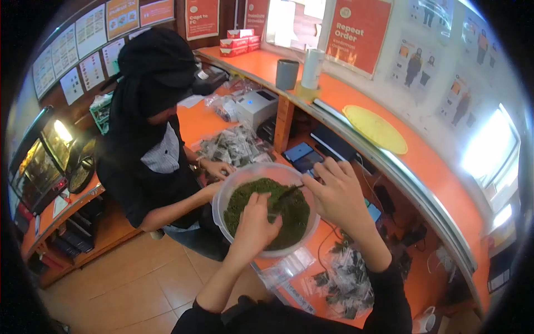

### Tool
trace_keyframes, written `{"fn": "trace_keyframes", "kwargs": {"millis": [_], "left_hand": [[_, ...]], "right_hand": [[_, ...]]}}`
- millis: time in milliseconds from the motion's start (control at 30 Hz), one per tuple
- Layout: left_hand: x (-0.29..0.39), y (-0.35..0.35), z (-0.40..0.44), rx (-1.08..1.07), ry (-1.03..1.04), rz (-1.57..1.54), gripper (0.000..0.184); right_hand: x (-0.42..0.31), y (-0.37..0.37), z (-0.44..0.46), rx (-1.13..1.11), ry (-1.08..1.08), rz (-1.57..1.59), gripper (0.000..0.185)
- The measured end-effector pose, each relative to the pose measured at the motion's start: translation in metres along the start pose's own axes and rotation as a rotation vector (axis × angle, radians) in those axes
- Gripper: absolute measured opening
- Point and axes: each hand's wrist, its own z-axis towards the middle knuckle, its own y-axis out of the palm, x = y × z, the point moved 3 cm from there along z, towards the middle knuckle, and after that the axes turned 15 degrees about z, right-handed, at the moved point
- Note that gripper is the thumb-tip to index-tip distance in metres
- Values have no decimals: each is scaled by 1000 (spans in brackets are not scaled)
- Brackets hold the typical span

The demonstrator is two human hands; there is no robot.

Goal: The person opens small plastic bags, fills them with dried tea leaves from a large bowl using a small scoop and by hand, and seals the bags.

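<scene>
A round translucent plastic basin (218,214) holds dark green crumbled flakes (295,225). My right hand (339,192) is closed on the handle of a dark spoon (290,192), whose head is down at the flakes. Inside the basin, my left hand (257,220) is closed beside the spoon, fingers pinched around what looks like a small clear plastic bag (273,215), mostly hidden. Small filled plastic bags (350,275) lie heaped on the orange table near my right forearm. Flat clear bags (289,266) rest just below the basin.
A co-worker in black (147,133) stands at the left, hands near the basin's far-left rim. More filled bags (233,145) are piled behind it. A grey printer (256,107), a tablet (303,157) and cables lie beyond. A yellow round lid (375,129) sits on the raised counter.
</scene>
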Motion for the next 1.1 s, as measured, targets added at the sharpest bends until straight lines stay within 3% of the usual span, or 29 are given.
{"fn": "trace_keyframes", "kwargs": {"millis": [67, 167, 333, 367, 433, 533, 600, 667, 700, 767, 867, 900, 1100], "left_hand": [[-4, -3, 10, 31, -14, -3, 60], [-8, -6, 1, 4, -77, -49, 60], [-7, -22, -3, 61, -84, -52, 59], [-5, -29, -4, 36, -120, -118, 59], [-6, -34, -4, -48, -210, -241, 58], [-11, -23, -1, -75, -141, -447, 55], [-7, -22, 0, -80, -135, -475, 50], [-1, -30, -3, -11, -119, -597, 37], [-4, -27, -5, -13, -125, -604, 37], [-13, -20, -11, -30, -157, -958, 27], [-18, -26, -17, -33, -222, -1043, 19], [-16, -29, -17, 4, -235, -1026, 17], [-12, -38, -18, 61, -199, -1061, 8]], "right_hand": [[-4, -14, 3, 14, -3, -14, 27], [-6, -3, -8, -142, 120, -13, 28], [-12, 81, -60, -600, 218, 84, 35], [-14, 76, -52, -590, 207, 81, 35], [-29, 45, -37, -227, 209, 236, 51], [-50, 35, -11, -130, 320, 488, 56], [-53, 60, -26, -45, 382, 473, 52], [-51, 64, -35, 241, 426, 670, 49], [-51, 65, -35, 233, 429, 668, 49], [-47, 64, -37, 430, 639, 861, 35], [-39, 64, -39, 357, 547, 973, 20], [-39, 63, -38, 345, 625, 1068, 12], [-38, 61, -43, 428, 626, 1336, 7]]}}
